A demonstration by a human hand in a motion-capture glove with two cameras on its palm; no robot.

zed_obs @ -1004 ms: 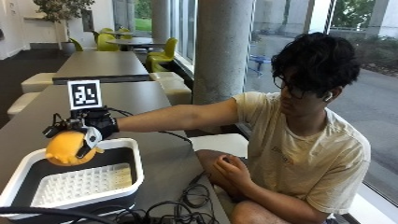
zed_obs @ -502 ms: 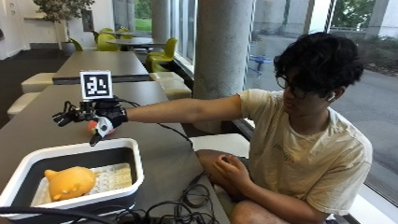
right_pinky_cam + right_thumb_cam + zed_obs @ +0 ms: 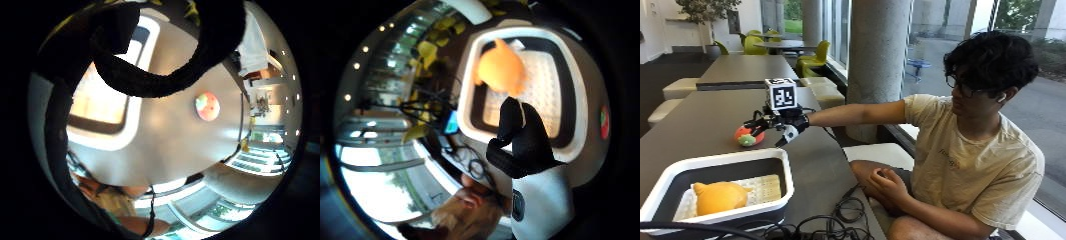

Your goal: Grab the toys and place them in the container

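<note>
Toys: the orange one (image 3: 718,197) lies in the container (image 3: 776,167); the red-green ball (image 3: 746,136) waits on the table (image 3: 700,120), gloved hand (image 3: 781,126) above, fingers spread, empty.

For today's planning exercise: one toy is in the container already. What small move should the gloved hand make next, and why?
Probably lower the gloved hand onto the small round toy and close its fingers round it. The orange toy lies in the container; the round one sits on the table beside the spread fingers, ungrasped.
</note>
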